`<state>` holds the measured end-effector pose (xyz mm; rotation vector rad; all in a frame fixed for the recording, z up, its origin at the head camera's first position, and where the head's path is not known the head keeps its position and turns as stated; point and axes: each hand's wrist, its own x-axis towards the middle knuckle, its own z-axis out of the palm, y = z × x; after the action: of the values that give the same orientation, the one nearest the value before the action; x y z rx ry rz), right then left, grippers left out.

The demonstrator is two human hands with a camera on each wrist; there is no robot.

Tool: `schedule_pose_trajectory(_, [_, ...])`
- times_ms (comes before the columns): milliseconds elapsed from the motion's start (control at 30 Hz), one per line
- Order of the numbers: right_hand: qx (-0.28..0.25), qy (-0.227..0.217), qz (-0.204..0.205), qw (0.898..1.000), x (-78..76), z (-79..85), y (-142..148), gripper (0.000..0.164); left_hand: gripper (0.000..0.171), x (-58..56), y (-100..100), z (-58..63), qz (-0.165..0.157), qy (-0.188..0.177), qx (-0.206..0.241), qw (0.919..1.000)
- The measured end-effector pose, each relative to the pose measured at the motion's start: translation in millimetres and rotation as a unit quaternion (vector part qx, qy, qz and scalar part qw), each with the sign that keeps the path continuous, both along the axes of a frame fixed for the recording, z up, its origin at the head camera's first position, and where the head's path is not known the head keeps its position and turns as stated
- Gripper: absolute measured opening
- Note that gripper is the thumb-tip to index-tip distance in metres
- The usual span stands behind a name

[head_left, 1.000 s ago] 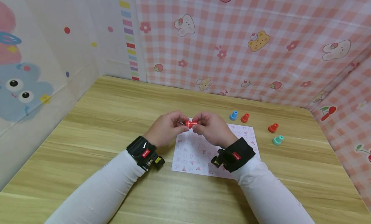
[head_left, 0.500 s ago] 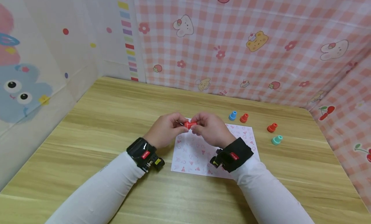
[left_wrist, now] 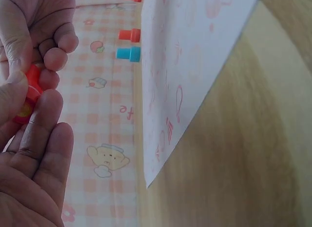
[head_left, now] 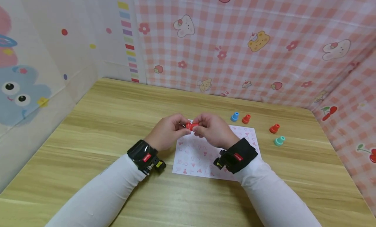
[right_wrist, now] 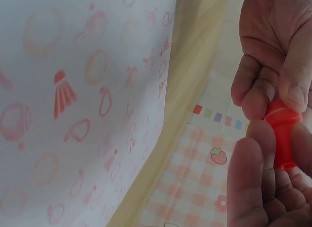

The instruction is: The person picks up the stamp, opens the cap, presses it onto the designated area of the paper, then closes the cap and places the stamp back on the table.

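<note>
A small red stamp [head_left: 192, 126] is held level between my two hands, above the far edge of a white sheet [head_left: 194, 155] covered with pale red stamped prints. My left hand [head_left: 165, 133] pinches its wide end between thumb and fingers. From the other side, my right hand [head_left: 216, 131] pinches the narrow handle. The right wrist view shows the stamp [right_wrist: 283, 139] with its wide rim towards the left hand's fingers. Prints on the sheet [right_wrist: 117, 154] include shuttlecock and racket-like shapes.
To the right behind the sheet stand a blue stamp [head_left: 235, 116] and a red one beside it [head_left: 246, 119]. Farther right are another red stamp [head_left: 274, 128] and a teal stamp [head_left: 279, 141]. Patterned cloth [head_left: 223, 40] hangs along the wooden table's [head_left: 117, 103] back edge.
Both hands keep their pinch on the red stamp and have hardly moved. The whole head view has shifted slightly left.
</note>
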<state>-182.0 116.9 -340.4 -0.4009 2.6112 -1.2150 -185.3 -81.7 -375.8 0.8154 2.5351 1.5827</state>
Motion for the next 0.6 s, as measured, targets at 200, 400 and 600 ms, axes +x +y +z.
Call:
schedule_pose_trajectory(200, [0.025, 0.008, -0.003, 1.000, -0.7, 5.8, 12.6, 0.009, 0.047, -1.4, -1.8, 3.1, -0.029, -0.028, -0.046, 0.9981])
schedule_pose_trajectory(400, [0.078, 0.035, -0.046, 0.995, -2.8, 14.1, 44.2, 0.014, 0.067, -1.6, -9.4, 3.9, -0.020, -0.006, -0.156, 0.9874])
schedule_pose_trajectory(600, [0.129, 0.068, -0.078, 0.986, -10.6, 20.1, 94.5, 0.023, 0.062, -1.0, -17.9, 4.8, -0.026, 0.048, -0.231, 0.9715])
